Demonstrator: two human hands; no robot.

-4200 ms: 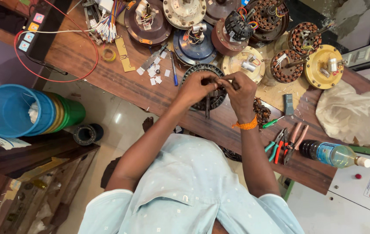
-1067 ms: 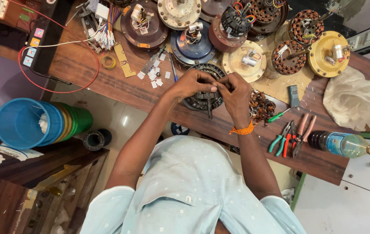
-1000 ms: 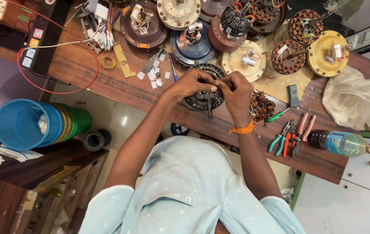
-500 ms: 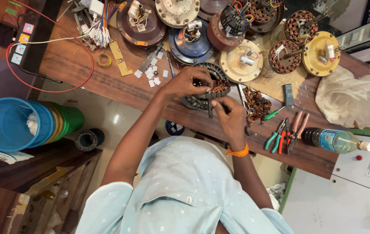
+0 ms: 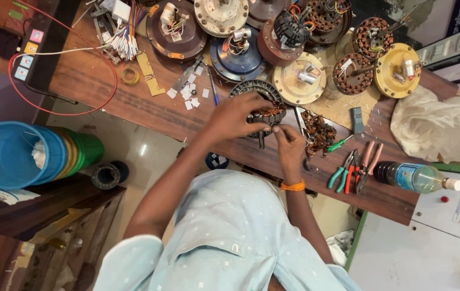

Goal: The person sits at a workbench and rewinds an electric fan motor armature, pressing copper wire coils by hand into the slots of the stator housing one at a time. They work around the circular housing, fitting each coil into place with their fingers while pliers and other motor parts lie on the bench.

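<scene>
- Head view: dark ring-shaped stator [image 5: 258, 102] lies flat at the near edge of the wooden bench [image 5: 106, 91] — likely set there to be within easy reach of both hands.
- Left hand [image 5: 235, 116] spread over the stator's 9 o'clock side, fingers curled down onto its rim, seemingly to steady it.
- Right hand [image 5: 289, 145] at the stator's 5 o'clock edge; fingertips pinched nearly closed, probably on a thin wire — too fine to confirm.
- Loose copper wire pile [image 5: 319, 132] at 3 o'clock of the stator, just beside the right hand.
- Pliers and cutters [image 5: 354, 172] farther out toward 4 o'clock, untouched.
</scene>
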